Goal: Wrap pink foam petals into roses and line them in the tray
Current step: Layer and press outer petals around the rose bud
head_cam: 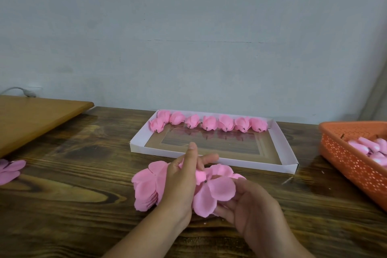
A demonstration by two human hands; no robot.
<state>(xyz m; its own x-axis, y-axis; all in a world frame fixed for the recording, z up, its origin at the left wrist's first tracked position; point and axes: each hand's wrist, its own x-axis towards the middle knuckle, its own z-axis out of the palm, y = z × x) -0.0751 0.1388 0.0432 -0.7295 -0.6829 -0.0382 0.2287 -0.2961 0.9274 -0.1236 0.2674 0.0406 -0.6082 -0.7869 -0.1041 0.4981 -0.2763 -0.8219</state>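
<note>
Nearest, the right hand [249, 205] cups a flat petal set [211, 192] from below, fingers curled under it, likely to steady it for wrapping. The left hand [184, 176] pinches a small bud [200, 176] at its centre, over a petal stack [146, 188]. Beyond, the tray [280, 146] holds eight roses [209, 123] along its far wall, leaving the front free.

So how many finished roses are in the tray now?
8 roses in the white tray: seven along its far edge, and one in front of the leftmost, at the far-left corner. None seems hidden.
</note>
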